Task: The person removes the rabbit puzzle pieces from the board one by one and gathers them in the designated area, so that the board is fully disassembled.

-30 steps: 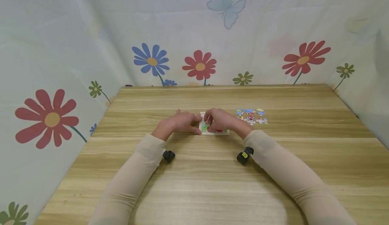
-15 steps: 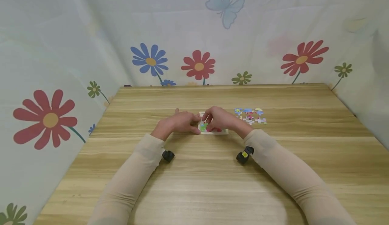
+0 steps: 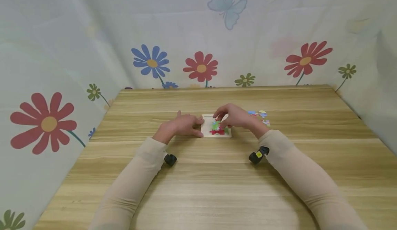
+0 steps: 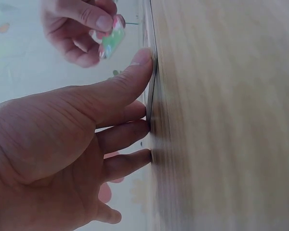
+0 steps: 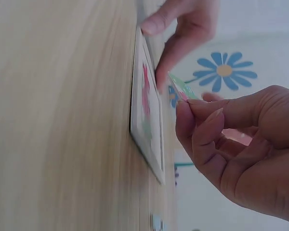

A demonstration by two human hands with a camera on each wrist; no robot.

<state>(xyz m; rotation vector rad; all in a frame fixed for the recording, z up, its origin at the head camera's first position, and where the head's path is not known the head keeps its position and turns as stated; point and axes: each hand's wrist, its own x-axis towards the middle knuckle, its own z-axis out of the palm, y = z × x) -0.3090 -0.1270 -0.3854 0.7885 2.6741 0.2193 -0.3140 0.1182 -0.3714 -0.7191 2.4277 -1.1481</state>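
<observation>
My left hand rests on the table at the left edge of a small white-rimmed puzzle tray. In the left wrist view its thumb and nearly straight fingers touch the tray's side. Thumb and fingers of my right hand pinch a green jigsaw piece, raised over the tray and tilted. Beneath it, a red jigsaw piece lies near the tray's front rim, with green beside it. The left part of the tray floor shows bare.
Several loose jigsaw pieces lie on the wooden table right of the tray, partly hidden behind my right hand. Black wrist cameras sit below both wrists. A flowered cloth hangs along the back and sides.
My right hand has lifted from the tray's left part and moved right, carrying the green jigsaw piece. The left hand stays at the tray's edge.
</observation>
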